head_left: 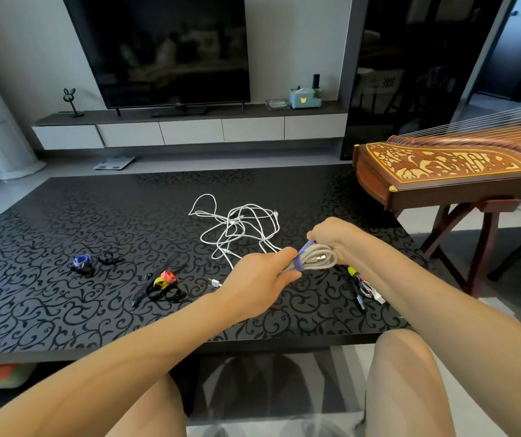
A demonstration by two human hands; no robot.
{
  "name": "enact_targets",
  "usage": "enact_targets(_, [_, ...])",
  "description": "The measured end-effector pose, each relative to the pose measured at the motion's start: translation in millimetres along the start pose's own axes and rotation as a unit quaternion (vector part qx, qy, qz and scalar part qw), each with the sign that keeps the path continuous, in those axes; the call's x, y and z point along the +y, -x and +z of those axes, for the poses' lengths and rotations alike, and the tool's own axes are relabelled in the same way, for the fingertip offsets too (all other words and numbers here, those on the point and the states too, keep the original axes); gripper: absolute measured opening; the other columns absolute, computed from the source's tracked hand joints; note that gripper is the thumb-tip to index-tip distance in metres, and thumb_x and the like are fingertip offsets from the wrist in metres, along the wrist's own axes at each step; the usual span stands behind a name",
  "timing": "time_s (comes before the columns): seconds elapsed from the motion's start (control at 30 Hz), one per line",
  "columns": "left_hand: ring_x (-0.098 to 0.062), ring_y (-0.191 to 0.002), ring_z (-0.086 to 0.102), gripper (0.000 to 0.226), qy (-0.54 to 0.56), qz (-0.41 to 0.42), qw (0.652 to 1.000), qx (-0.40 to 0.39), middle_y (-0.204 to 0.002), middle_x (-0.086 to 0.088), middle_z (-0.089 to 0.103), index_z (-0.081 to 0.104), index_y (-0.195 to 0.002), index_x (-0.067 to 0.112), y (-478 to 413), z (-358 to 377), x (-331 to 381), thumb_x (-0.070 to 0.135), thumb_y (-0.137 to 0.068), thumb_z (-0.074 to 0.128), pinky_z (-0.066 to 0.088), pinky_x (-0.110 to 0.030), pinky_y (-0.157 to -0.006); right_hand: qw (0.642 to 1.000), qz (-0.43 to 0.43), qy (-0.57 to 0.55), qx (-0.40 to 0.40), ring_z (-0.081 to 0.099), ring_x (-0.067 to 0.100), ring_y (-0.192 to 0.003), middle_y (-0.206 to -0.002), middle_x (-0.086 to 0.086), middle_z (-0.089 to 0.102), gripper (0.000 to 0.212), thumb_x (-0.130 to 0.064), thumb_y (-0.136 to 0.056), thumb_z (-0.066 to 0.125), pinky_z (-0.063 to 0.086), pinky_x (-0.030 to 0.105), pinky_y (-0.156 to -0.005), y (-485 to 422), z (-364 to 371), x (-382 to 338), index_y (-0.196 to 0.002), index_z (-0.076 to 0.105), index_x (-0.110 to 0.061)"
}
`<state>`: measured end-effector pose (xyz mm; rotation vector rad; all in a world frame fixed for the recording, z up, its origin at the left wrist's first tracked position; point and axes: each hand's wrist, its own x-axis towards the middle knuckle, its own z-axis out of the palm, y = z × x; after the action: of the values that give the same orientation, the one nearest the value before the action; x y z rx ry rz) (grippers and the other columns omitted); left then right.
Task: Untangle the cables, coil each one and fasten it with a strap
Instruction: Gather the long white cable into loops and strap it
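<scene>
The person sits at the near side of a low black table (63, 216) with a curly pattern and holds a coiled grey cable (317, 258) above its near right part, between both hands. The left hand (262, 279) grips the left end of the coil, with the fingers curled around it and the thumb pressing beside a purple strap (298, 263), which goes around the coil. The right hand (335, 238) has its fingers curled too; it holds the right side of the coil and pinches the upper end of the purple strap. Just behind the hands, farther on the table, a tangle of white cables (237, 225) lies loose, and one white plug (214, 282) lies near the left wrist. To the right, partly under the right forearm, there is a small bundle of cables (365, 287) with a yellow strap (352, 271). On the left part of the table several rolled straps lie: a blue and black group (83, 263), and nearer the middle a red, yellow and black group (163, 285). Far behind stands a television (164, 48), and at the right a wooden string instrument (442, 168).
</scene>
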<state>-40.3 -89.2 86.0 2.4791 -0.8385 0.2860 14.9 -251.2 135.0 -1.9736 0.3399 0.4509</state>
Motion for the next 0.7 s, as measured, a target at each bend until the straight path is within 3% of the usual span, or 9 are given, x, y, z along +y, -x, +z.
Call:
enact_targets(0.1, [-0.016,-0.057,0.043,0.006,0.196,-0.081,0.976,0.045,-0.060,0.006,0.047,0.056,-0.095,0.023,1,3,4,0.027,-0.095,0.052,0.039,-0.036,-0.057,0.989,0.077,-0.106,-0.069,0.060,0.021,-0.046,-0.057,0.013,0.060,0.027,0.000,-0.096,0.043,0.048,0.023,-0.035,0,-5,0,-0.073,0.057,0.003])
enact_targets(0.2, [-0.017,-0.055,0.043,0.009,0.339,-0.121,0.928,0.091,-0.061,-0.004,0.046,0.060,-0.093,0.016,2,0,15,0.018,-0.097,0.052,0.041,-0.032,-0.053,0.974,0.100,-0.191,-0.074,0.049,0.010,-0.028,-0.039,0.003,0.051,0.044,-0.002,-0.094,0.043,0.042,0.016,-0.032,-4,-4,10,-0.052,0.057,-0.004])
enact_targets(0.33, [-0.012,-0.047,0.041,0.016,0.446,-0.192,0.861,0.151,-0.057,-0.003,0.047,0.058,-0.091,-0.001,1,-3,17,0.012,-0.096,0.051,0.036,-0.020,-0.048,0.968,0.149,-0.155,-0.130,0.027,0.007,-0.023,-0.035,-0.003,0.035,0.037,-0.017,-0.097,0.037,0.030,0.012,-0.030,11,10,32,-0.060,0.042,-0.013])
enact_targets(0.57, [-0.006,-0.044,0.029,0.024,0.559,-0.300,0.766,0.104,-0.051,0.008,0.040,0.049,-0.077,0.009,-6,4,18,0.016,-0.100,0.043,0.024,-0.017,-0.045,0.955,0.165,-0.128,-0.211,0.017,0.006,-0.025,-0.036,-0.006,0.025,0.036,-0.015,-0.093,0.033,0.020,0.013,-0.030,40,21,45,-0.057,0.036,-0.017])
enact_targets(0.63, [-0.005,-0.044,0.025,0.026,0.570,-0.308,0.755,0.099,-0.052,0.007,0.036,0.050,-0.076,0.009,-8,2,17,0.016,-0.100,0.042,0.020,-0.016,-0.043,0.946,0.165,-0.157,-0.230,0.015,0.006,-0.024,-0.035,-0.005,0.022,0.036,-0.013,-0.092,0.033,0.018,0.013,-0.028,43,17,44,-0.056,0.036,-0.016])
enact_targets(0.7, [-0.006,-0.047,0.023,0.026,0.541,-0.307,0.777,0.094,-0.054,0.007,0.033,0.051,-0.077,0.007,-5,0,14,0.018,-0.100,0.043,0.019,-0.016,-0.043,0.934,0.168,-0.185,-0.254,0.015,0.006,-0.022,-0.033,-0.005,0.021,0.041,-0.012,-0.092,0.032,0.018,0.013,-0.026,46,10,43,-0.052,0.040,-0.014])
